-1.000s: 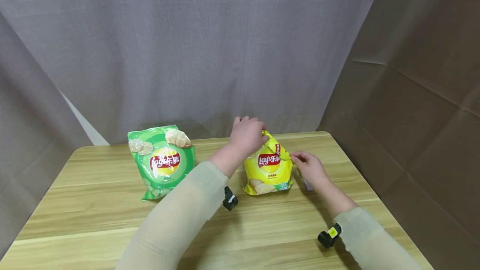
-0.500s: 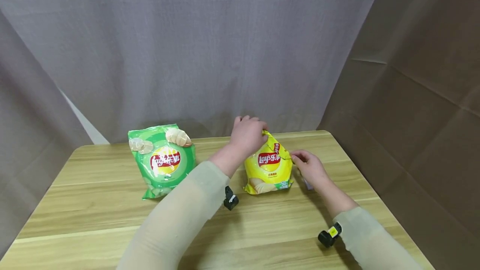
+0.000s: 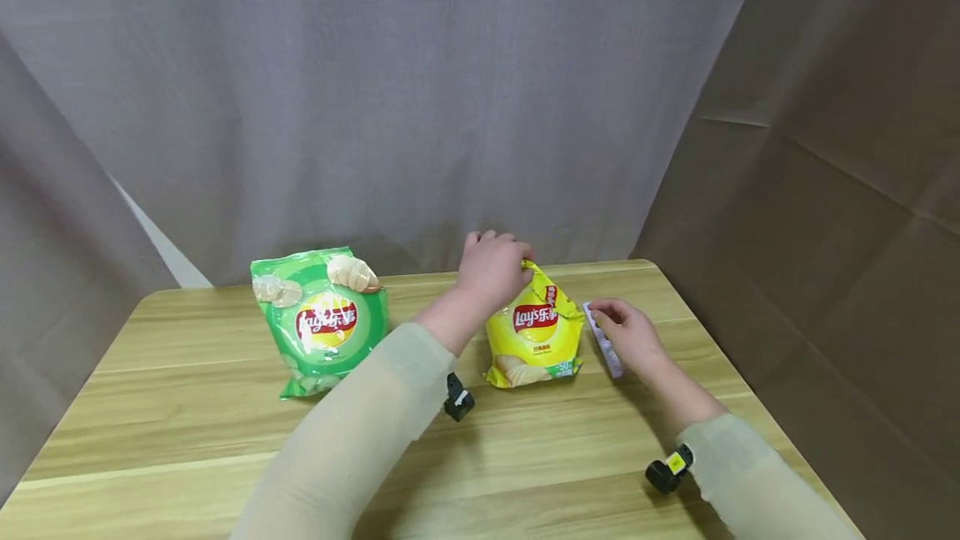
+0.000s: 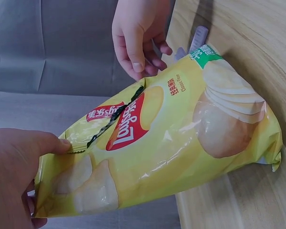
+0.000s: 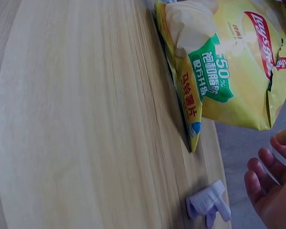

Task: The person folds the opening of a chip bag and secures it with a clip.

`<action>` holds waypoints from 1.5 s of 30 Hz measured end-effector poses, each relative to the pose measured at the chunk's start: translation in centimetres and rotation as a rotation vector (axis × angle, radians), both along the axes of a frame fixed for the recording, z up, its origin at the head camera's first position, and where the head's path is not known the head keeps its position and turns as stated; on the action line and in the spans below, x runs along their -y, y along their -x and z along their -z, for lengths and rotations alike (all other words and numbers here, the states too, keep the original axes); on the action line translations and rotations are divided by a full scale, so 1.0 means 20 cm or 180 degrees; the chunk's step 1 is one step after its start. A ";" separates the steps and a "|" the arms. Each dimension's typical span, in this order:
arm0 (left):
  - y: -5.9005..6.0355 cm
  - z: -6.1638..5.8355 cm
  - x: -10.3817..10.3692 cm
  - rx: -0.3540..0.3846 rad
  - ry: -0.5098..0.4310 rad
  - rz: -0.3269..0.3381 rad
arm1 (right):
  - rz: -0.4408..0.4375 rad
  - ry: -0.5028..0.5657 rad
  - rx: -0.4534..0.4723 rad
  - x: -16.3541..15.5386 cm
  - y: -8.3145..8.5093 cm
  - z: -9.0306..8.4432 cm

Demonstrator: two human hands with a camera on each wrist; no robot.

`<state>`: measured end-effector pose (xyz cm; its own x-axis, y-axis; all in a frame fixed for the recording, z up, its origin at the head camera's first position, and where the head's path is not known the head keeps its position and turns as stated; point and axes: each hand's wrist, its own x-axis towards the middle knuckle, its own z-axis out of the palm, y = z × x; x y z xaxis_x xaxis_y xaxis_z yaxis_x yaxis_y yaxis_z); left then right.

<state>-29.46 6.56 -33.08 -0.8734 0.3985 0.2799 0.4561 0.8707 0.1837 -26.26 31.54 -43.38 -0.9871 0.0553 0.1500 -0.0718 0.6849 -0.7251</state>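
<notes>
Pulling back from the torn yellow foil crisp bag (image 3: 535,332) standing mid-table, the right hand (image 3: 628,337) is closing, seemingly, on the pale lilac plastic clip (image 3: 603,339), while the left hand (image 3: 491,269) is pinching the bag's top, best held steady.
</notes>
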 end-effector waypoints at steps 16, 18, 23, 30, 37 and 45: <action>-0.01 -0.01 0.01 0.0006 -0.0051 0.0020 | 0.0084 -0.0549 -0.0005 -0.10 0.00 -0.09; -0.01 -0.01 0.01 0.0005 -0.0050 0.0017 | 0.0083 -0.0625 0.0059 -0.11 0.01 -0.09; -0.01 -0.01 0.01 0.0010 -0.0059 0.0018 | 0.0090 -0.0758 0.0412 -0.13 0.01 -0.10; -0.01 0.00 0.01 0.0034 -0.0057 0.0011 | 0.0179 -0.0818 0.0905 -0.17 0.05 -0.06; -0.01 0.00 0.00 0.0036 0.0022 0.0013 | 0.0259 -0.0768 0.1154 -0.19 0.08 0.00; -0.02 0.00 0.00 -0.0030 0.0041 0.0030 | 0.0270 -0.0848 0.1087 -0.19 0.08 0.03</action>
<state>-29.15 6.59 -33.03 -0.8669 0.4105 0.2830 0.4661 0.8686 0.1681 -27.87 35.28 -44.03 -0.9762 0.1418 -0.1640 0.2057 0.8443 -0.4948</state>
